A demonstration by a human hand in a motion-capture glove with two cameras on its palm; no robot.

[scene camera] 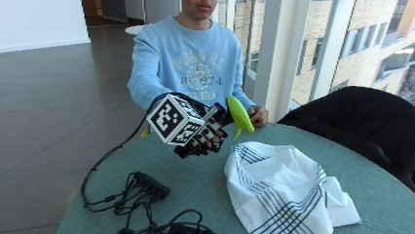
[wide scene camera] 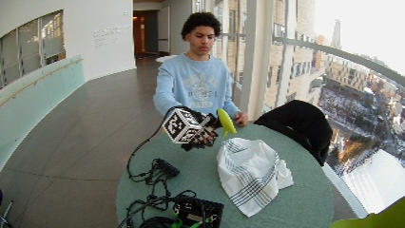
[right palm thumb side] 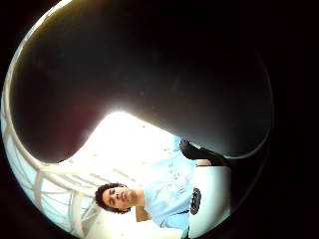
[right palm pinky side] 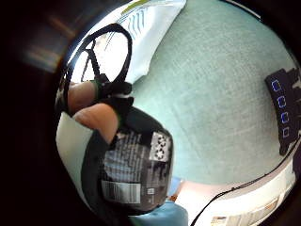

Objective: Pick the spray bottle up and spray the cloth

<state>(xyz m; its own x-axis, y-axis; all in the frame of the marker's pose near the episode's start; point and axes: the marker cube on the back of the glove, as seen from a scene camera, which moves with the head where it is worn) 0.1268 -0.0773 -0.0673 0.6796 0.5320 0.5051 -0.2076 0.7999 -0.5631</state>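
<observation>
My gloved right hand [scene camera: 202, 135] grips a spray bottle and holds it in the air above the round teal table [scene camera: 195, 180]. The bottle's green spray head [scene camera: 238, 116] sticks up beside the hand and points toward the cloth. The white cloth [scene camera: 282, 190] with dark stripes lies crumpled on the table, just below and beside the hand. In the little finger side palm view the bottle's dark labelled body [right palm pinky side: 134, 169] sits against the palm, with a finger [right palm pinky side: 96, 117] curled on it and the cloth [right palm pinky side: 146, 28] beyond. The bottle [right palm thumb side: 149, 74] fills the thumb side palm view.
A black power strip [scene camera: 150, 184] with tangled cables lies on the table on the side of the hand away from the cloth. A black box [wide scene camera: 197, 212] sits at the near edge. A black chair [scene camera: 353, 122] stands beside the table. The person's bare hand [scene camera: 258, 115] rests at the far rim.
</observation>
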